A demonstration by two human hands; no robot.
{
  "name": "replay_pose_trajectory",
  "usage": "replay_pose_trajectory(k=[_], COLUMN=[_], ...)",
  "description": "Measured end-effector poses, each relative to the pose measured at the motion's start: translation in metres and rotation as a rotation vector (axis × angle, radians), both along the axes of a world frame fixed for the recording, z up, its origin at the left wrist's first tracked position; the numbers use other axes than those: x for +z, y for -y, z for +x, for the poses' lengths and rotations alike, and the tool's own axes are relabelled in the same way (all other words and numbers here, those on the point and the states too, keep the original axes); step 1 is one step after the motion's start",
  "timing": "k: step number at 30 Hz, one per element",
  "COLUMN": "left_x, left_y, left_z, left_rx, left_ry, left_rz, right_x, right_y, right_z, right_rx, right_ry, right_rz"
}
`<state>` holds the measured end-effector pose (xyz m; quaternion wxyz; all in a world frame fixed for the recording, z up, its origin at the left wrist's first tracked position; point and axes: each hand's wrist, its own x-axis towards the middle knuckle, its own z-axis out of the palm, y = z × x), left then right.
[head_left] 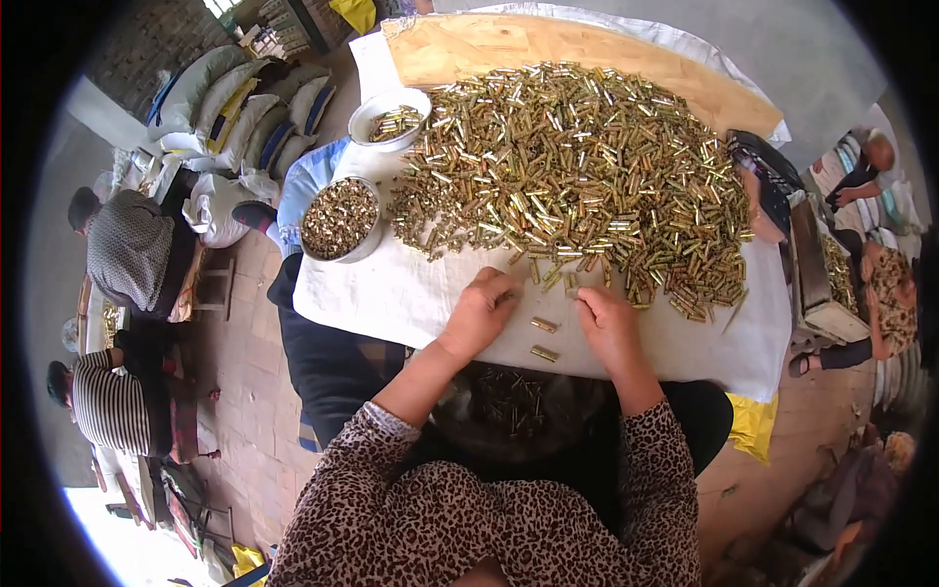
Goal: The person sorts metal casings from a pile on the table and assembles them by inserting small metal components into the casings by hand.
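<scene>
My left hand is over the white cloth at the near edge of a big heap of brass-coloured metal sleeves. Its fingers are curled together, and whatever they hold is hidden. To its right, my right hand is closed too, thumb and fingers pressed together; a tiny part may be between them, too small to make out. Between the hands, one loose sleeve lies on the cloth, with a second sleeve just nearer to me. Several more lie scattered at the heap's edge, by my fingertips.
Left of the heap stand a bowl of small metal pieces and a white bowl with some sleeves. A dark basin with thin metal parts sits below the table's near edge. A wooden board backs the heap. Other people work on both sides.
</scene>
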<state>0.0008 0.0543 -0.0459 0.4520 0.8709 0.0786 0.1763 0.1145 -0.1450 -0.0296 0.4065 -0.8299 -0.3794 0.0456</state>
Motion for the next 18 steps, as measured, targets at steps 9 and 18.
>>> replay_pose_trajectory(k=[9,18], left_x=[0.014,0.006], left_y=[0.051,0.042], left_z=[-0.037,-0.037], left_rx=[-0.339,-0.331], left_ry=[0.055,-0.008], left_rz=[0.428,0.062], right_x=[0.020,0.005], right_y=[0.016,0.020], right_z=[-0.025,-0.009], right_rx=[0.230,0.227], right_ry=[0.011,-0.091], right_rz=[-0.220,-0.264])
